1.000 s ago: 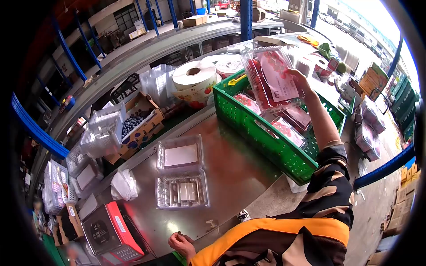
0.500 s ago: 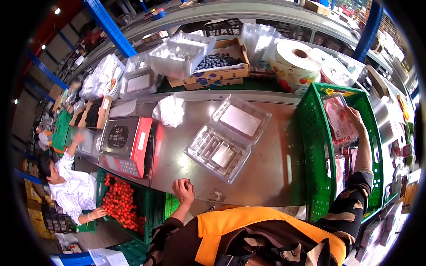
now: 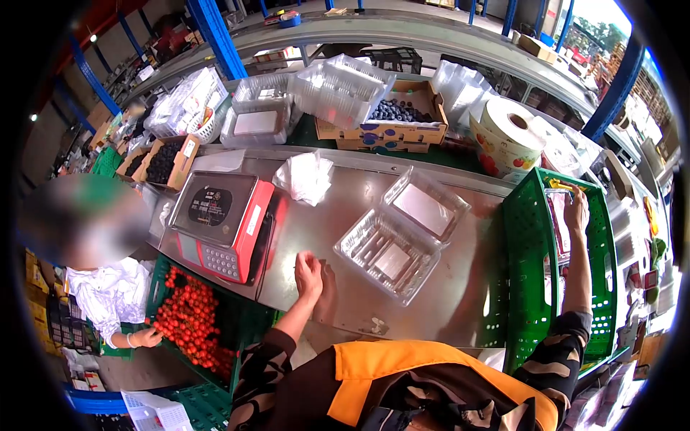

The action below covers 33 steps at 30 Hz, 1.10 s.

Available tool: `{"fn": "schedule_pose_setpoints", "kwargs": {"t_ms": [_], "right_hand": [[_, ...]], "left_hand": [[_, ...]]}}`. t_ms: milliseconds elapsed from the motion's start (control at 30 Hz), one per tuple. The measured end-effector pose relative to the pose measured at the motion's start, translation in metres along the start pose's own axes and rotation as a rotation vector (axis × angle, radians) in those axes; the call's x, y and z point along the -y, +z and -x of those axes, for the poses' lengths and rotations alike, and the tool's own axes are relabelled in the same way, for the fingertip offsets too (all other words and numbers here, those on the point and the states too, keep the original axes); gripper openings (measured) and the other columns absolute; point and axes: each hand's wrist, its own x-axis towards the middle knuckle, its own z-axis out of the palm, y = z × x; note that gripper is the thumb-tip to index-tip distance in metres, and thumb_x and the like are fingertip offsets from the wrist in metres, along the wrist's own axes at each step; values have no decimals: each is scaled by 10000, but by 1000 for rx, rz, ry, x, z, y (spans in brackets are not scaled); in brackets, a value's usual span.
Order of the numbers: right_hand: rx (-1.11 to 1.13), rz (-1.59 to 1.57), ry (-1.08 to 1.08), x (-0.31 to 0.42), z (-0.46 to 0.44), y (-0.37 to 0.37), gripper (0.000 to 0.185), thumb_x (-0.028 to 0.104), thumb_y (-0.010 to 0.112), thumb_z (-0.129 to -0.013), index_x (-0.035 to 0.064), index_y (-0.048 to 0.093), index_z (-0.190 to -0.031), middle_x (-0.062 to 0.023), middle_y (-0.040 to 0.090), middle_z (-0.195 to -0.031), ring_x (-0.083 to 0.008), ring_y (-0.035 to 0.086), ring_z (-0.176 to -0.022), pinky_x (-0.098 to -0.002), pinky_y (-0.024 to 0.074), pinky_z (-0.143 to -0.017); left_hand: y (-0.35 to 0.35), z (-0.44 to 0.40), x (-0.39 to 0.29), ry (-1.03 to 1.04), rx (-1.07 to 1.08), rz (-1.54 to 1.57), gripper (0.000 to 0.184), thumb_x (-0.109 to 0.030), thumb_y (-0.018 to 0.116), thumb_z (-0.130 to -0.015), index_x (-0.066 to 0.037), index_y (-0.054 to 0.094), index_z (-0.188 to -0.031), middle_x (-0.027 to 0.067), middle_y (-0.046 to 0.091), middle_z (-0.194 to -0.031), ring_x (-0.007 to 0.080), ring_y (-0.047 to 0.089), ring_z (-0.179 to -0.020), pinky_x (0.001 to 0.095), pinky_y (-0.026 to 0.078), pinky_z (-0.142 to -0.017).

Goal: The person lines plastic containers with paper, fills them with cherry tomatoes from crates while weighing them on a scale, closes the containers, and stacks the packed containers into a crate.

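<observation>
My left hand (image 3: 309, 274) hovers over the steel table with its fingers curled together and nothing visible in them. An open clear plastic clamshell box (image 3: 392, 251) lies to its right, lid folded back, with a pale pad in each half. My right hand (image 3: 577, 210) reaches into the far end of a green crate (image 3: 519, 266). Its fingers are closed near a small yellow piece (image 3: 560, 185); what they grip is not clear. Below them a printed clear pack (image 3: 560, 223) stands in the crate, partly hidden by the crate wall and my arm.
A red scale (image 3: 223, 223) and crumpled white paper (image 3: 305, 177) sit left of the clamshell. Behind are stacked clear boxes (image 3: 338, 90), a carton of blueberries (image 3: 399, 111) and label rolls (image 3: 507, 136). A co-worker's hand (image 3: 146, 337) touches tomatoes (image 3: 188, 316) in a crate.
My right hand has moved from the printed pack's face to the yellow piece at the crate's far end. My left hand's fist has loosened slightly. The whole view has shifted.
</observation>
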Motion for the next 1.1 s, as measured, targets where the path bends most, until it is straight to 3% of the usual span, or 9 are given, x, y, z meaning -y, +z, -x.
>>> {"fn": "schedule_pose_setpoints", "kwargs": {"t_ms": [133,267,400,533,600,733,900,1000,1100], "right_hand": [[77,-719,-281,209,111,-88,113,85,618,-896,53,699,-968,-131,690,-902,-288,667,-783,-367,532,-699],[511,-552,-701,318,256,-64,260,287,673,-885,79,699,-1040,-103,707,-1003,-262,676,-944,-360,551,-831],[619,-546,-580,350,317,-35,255,279,641,-905,50,676,-1012,-140,696,-941,-314,668,-892,-404,539,-793],[594,-602,-528,356,323,-38,260,235,622,-924,-3,687,-1007,-181,692,-926,-357,664,-857,-409,538,-755],[533,-580,-553,352,326,-33,247,235,609,-931,19,696,-1014,-161,702,-952,-338,672,-868,-396,548,-763],[528,-601,-563,347,327,-30,236,229,608,-925,10,690,-960,-154,699,-911,-337,666,-846,-396,541,-741],[495,-642,-617,336,322,-22,192,198,584,-905,32,682,-896,-122,689,-842,-309,659,-815,-402,529,-736],[492,-635,-660,331,316,-22,142,165,591,-872,47,671,-861,-114,674,-819,-304,653,-796,-408,524,-723],[395,-642,-700,326,321,-13,84,138,594,-839,60,620,-825,-122,640,-791,-307,641,-769,-424,522,-681]], "left_hand": [[31,-167,-3,131,-104,103,137,-49,640,-882,-16,571,-996,124,609,-944,259,601,-861,360,490,-772],[71,-254,31,36,-44,-247,118,-90,686,-835,-48,625,-927,130,606,-948,286,590,-922,408,492,-800],[86,-264,45,75,36,-283,109,-125,723,-777,-52,658,-826,145,609,-984,330,574,-1008,451,486,-823],[86,-279,68,92,46,-176,84,-103,702,-775,-47,711,-837,135,677,-857,324,651,-860,421,519,-779],[83,-284,79,-121,30,255,105,-146,727,-832,-55,731,-883,44,684,-711,172,618,-606,314,518,-649],[42,-254,46,-412,254,1027,191,-143,709,-895,-50,664,-1055,-19,647,-880,70,547,-686,231,445,-601],[18,-171,-69,8,769,855,112,-15,625,-919,-71,660,-1009,-21,641,-823,60,564,-694,226,464,-625],[22,-134,-134,832,900,479,156,24,639,-829,-57,646,-962,59,599,-883,202,626,-795,300,506,-699],[44,-106,-151,1200,1033,40,131,-42,579,-842,-83,642,-948,68,602,-982,257,633,-901,342,524,-775]]}}
